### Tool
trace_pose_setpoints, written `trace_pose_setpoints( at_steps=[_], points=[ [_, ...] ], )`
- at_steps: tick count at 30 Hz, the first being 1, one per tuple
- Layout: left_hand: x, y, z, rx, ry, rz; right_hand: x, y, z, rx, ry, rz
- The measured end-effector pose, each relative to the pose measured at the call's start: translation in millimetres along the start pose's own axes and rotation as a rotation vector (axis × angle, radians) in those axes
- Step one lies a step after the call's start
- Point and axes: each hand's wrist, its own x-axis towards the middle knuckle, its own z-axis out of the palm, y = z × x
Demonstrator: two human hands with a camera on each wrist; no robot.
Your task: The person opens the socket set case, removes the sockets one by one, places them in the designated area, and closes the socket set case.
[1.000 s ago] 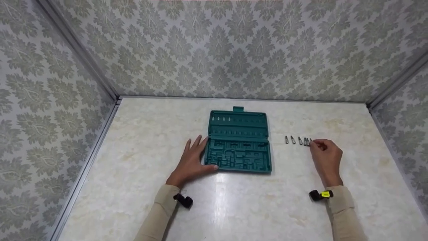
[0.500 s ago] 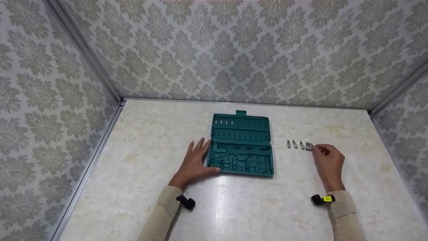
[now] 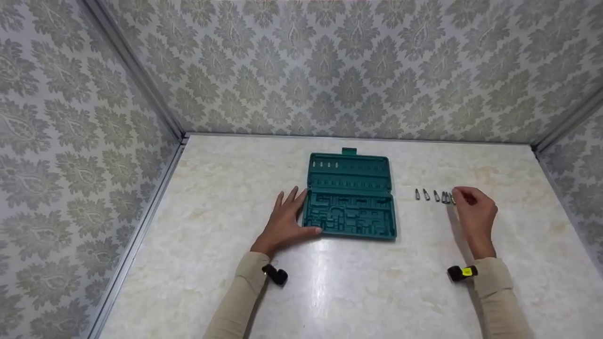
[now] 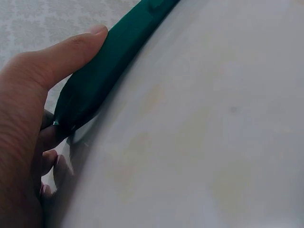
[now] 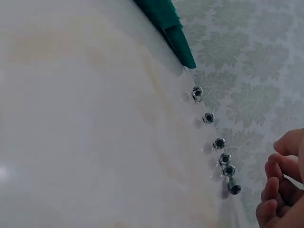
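Observation:
A green plastic tool case (image 3: 348, 235) lies unfolded on the table, its moulded recesses facing up. My left hand (image 3: 285, 223) rests at its near left corner, thumb along the front wall and straight fingers by the left side. In the left wrist view the thumb (image 4: 76, 54) touches the green wall. Right of the case lie several small metal bits (image 3: 426, 194) in a row, with hollow hexagonal ends (image 5: 219, 143) showing in the right wrist view. My right hand (image 3: 476, 214) hovers beside the rightmost bit (image 5: 235, 188), fingers loosely curled, nothing visible between them.
Several small silvery pieces (image 3: 329, 165) sit at the left of the case's far half, which has a latch tab (image 3: 349, 151). Patterned wall panels (image 3: 301, 70) enclose the marbled table (image 3: 377, 292) at the back and sides.
The right hand has let go of the rightmost bit and lifted slightly, its shadow now apart from the arm. The left hand stays on the case. The head view has shifted a little.

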Motion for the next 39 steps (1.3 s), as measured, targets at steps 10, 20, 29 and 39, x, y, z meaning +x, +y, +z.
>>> trace_pose_setpoints(
  at_steps=[10,20,29,39],
  points=[
    [-8.4,-6.8,8.9,-0.017,0.014,-0.013,2.0,-45,44,0.026,-0.255,-0.258],
    [-18.5,-10.5,12.1,-0.003,0.006,-0.039,-1.4,-77,110,-0.016,-0.573,-0.313],
    [-11.6,-10.3,6.0,0.001,0.011,-0.037,4.2,-113,158,0.003,-0.767,-0.368],
    [0.4,0.6,4.3,0.0,0.016,0.008,21.8,-128,190,-0.019,-0.793,-0.329]
  ],
)
